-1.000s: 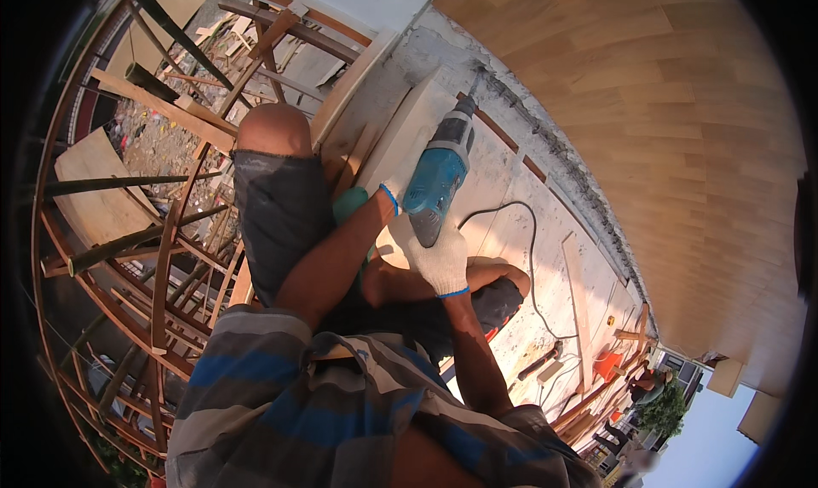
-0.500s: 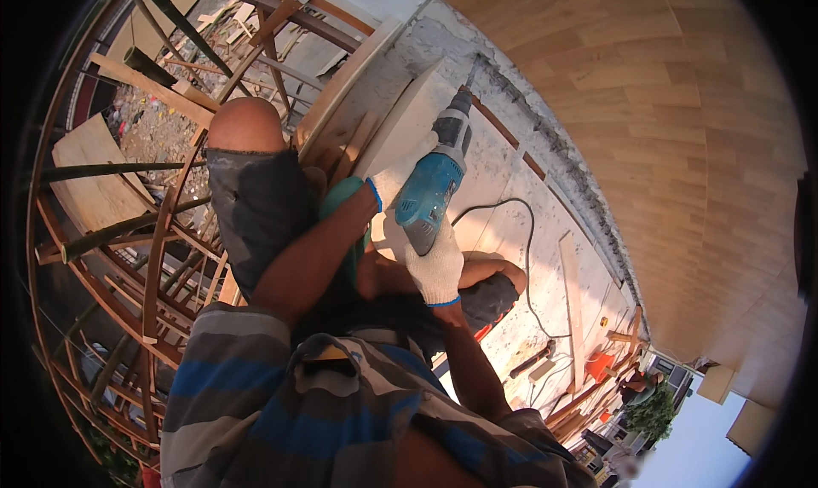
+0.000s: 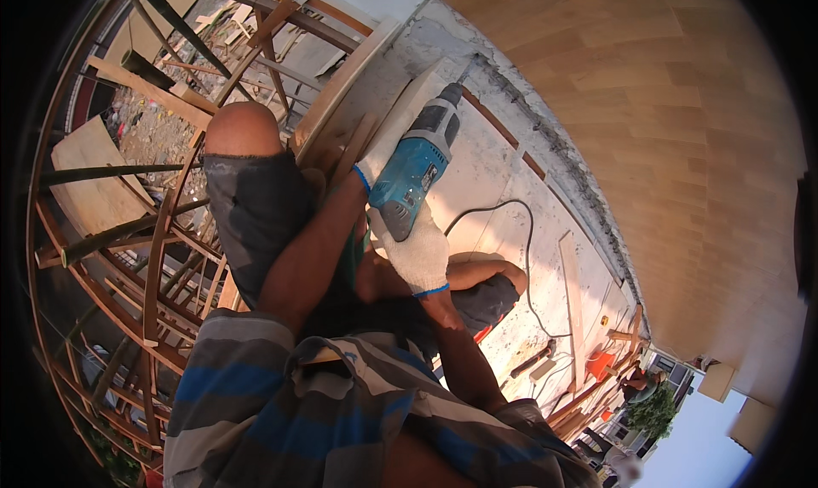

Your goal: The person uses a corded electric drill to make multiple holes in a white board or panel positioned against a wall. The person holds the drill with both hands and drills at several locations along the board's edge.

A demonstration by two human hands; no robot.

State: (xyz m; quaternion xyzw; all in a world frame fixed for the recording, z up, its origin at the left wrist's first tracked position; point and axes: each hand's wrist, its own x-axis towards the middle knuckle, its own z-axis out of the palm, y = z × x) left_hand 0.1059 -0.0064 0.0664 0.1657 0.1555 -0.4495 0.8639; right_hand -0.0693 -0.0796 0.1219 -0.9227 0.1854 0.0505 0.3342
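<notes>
A teal and grey rotary hammer drill (image 3: 411, 174) slants up and to the right in front of my body. Its bit (image 3: 465, 72) points at the rough, chipped concrete strip (image 3: 511, 83) along the foot of the wall; whether the tip touches is too small to tell. My right hand (image 3: 417, 251), in a white knitted glove with a blue cuff, is closed round the rear grip. My left hand (image 3: 375, 157), gloved the same way, holds the drill's left side near its front, its fingers mostly hidden behind the body.
A black cord (image 3: 530, 258) runs across pale boards beneath me. Wood-patterned tiles (image 3: 613, 104) cover the wall at right. Timber and bamboo scaffolding (image 3: 158, 266) stands over rubble at left. A red container (image 3: 600, 364) and a person (image 3: 637, 386) are farther off, lower right.
The drill and both hands have shifted down and left, back toward my body. The bit end has moved slightly left along the concrete strip.
</notes>
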